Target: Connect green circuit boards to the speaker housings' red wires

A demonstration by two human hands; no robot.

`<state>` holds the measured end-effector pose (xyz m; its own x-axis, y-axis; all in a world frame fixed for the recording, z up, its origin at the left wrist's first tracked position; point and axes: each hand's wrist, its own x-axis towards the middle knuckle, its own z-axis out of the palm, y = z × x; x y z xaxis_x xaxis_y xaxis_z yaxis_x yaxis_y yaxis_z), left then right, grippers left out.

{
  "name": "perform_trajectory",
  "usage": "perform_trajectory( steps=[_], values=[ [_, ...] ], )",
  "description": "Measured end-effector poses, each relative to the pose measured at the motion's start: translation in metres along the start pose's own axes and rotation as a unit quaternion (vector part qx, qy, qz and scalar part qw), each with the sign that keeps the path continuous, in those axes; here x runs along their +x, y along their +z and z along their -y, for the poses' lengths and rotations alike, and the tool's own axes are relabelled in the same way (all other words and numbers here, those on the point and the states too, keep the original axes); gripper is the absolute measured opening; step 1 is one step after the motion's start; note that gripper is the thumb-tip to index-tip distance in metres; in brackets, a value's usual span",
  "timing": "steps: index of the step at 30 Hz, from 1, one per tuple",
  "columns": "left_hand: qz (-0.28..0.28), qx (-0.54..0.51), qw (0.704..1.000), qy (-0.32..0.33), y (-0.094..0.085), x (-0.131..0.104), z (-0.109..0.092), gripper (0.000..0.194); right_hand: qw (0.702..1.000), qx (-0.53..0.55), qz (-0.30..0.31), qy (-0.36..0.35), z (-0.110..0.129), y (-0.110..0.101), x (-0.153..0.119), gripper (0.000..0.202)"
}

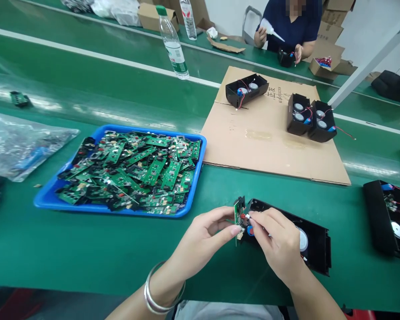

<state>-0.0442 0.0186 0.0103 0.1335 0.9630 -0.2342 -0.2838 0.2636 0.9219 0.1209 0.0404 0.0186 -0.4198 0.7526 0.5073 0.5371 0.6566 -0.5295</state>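
Observation:
My left hand (215,233) grips a green circuit board (236,218) on edge between thumb and fingers. Close against the board, my right hand (278,238) pinches a small white wire connector (247,217). Beneath my right hand lies an open black speaker housing (315,242) with a round silver speaker (302,240) inside, partly covered by the hand. A blue-and-red part (250,230) shows at the housing's left end. Whether the connector is seated in the board cannot be made out.
A blue tray (200,178) heaped with circuit boards stands left. Behind, a cardboard sheet (253,155) carries several black housings (246,91). Another housing (380,218) lies right. A plastic bag (23,138) and a water bottle (175,51) are leftward. Across the table, a person (290,26) holds a white bottle.

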Motion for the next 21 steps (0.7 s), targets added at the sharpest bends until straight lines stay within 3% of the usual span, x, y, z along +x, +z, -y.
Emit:
perform_trajectory(
  steps=[4, 9, 13, 18, 21],
  values=[
    [0.017, -0.002, 1.0, -0.01, 0.002, 0.001, -0.002, 0.017, 1.0, -0.021, 0.009, -0.019, -0.001, 0.0, -0.001, 0.023],
    [0.007, 0.021, 1.0, -0.017, 0.001, 0.004, -0.004, 0.01, 0.995, -0.042, 0.063, -0.057, -0.003, -0.004, 0.0, 0.027],
    [0.055, 0.031, 0.998, -0.029, -0.002, 0.005, -0.009, 0.006, 0.99, -0.04, 0.068, -0.113, -0.008, -0.005, -0.002, 0.023],
    [0.054, 0.033, 0.997, -0.042, -0.001, 0.003, -0.005, 0.006, 0.992, -0.02, 0.065, -0.107, -0.011, -0.002, -0.006, 0.024],
    [0.051, 0.031, 0.997, -0.046, 0.002, -0.001, 0.0, 0.011, 0.993, -0.001, 0.072, -0.094, -0.01, -0.012, -0.008, 0.021]
  ],
)
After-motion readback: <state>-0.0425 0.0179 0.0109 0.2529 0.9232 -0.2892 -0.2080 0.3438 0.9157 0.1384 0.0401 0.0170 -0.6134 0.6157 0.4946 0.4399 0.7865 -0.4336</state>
